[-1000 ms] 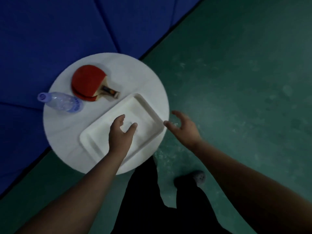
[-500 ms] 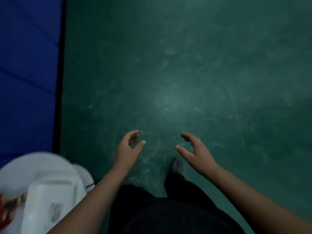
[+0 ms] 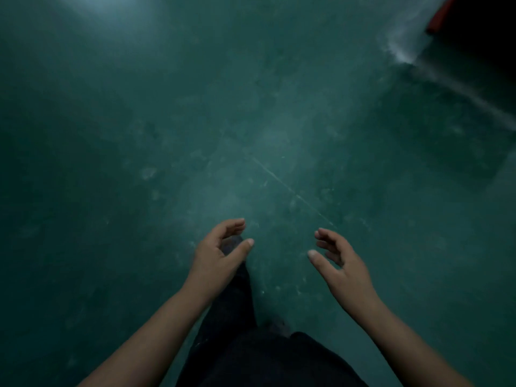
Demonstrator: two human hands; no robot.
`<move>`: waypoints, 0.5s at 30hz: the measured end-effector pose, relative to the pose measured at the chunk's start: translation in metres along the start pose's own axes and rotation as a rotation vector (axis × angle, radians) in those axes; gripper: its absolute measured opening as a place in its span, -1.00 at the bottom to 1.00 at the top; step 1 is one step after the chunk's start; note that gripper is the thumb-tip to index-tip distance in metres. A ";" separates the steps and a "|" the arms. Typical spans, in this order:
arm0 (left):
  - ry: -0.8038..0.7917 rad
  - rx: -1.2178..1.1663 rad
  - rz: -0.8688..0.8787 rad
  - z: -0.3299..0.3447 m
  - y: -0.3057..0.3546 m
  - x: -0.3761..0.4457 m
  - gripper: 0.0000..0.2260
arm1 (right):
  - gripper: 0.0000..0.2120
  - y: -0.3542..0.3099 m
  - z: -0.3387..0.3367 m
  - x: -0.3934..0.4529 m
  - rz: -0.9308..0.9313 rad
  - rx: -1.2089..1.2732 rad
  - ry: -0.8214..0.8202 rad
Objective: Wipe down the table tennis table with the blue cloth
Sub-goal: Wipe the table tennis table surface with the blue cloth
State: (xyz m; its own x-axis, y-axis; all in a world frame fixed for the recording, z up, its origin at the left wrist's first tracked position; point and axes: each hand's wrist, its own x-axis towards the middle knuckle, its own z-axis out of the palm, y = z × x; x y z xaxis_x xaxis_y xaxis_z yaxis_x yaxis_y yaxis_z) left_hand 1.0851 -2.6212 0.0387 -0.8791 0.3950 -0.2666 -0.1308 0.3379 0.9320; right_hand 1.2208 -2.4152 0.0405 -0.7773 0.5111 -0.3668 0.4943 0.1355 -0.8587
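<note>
Two empty hands (image 3: 279, 258) above green floor (image 3: 195, 121)

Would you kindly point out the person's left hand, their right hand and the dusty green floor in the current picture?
Left hand (image 3: 216, 256): head view, on the back of the hand.
Right hand (image 3: 344, 270): head view, on the back of the hand.
Dusty green floor (image 3: 195, 121): head view, on a bare patch.

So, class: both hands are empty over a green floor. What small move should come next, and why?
Probably look up and find the blue cloth. The left hand and right hand hold nothing, and only floor shows, with no cloth or table in view.
</note>
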 end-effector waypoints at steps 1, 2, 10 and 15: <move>-0.022 -0.001 0.026 -0.004 0.010 0.023 -0.69 | -0.46 -0.011 0.002 0.014 0.000 0.040 0.037; -0.040 0.000 0.057 -0.009 0.020 0.048 -0.68 | -0.39 -0.022 0.004 0.028 -0.001 0.064 0.069; -0.159 -0.041 0.169 -0.037 0.111 0.237 -0.75 | -0.38 -0.135 0.012 0.159 -0.027 0.206 0.257; -0.247 -0.033 0.267 -0.029 0.171 0.337 -0.70 | -0.51 -0.192 0.000 0.241 -0.036 0.275 0.325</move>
State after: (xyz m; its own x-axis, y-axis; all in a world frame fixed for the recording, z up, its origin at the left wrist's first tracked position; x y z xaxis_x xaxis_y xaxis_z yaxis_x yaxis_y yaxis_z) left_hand 0.7532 -2.4547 0.1153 -0.7473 0.6618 -0.0600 0.0704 0.1687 0.9832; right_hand 0.9383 -2.3184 0.1173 -0.6072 0.7574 -0.2403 0.3125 -0.0504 -0.9486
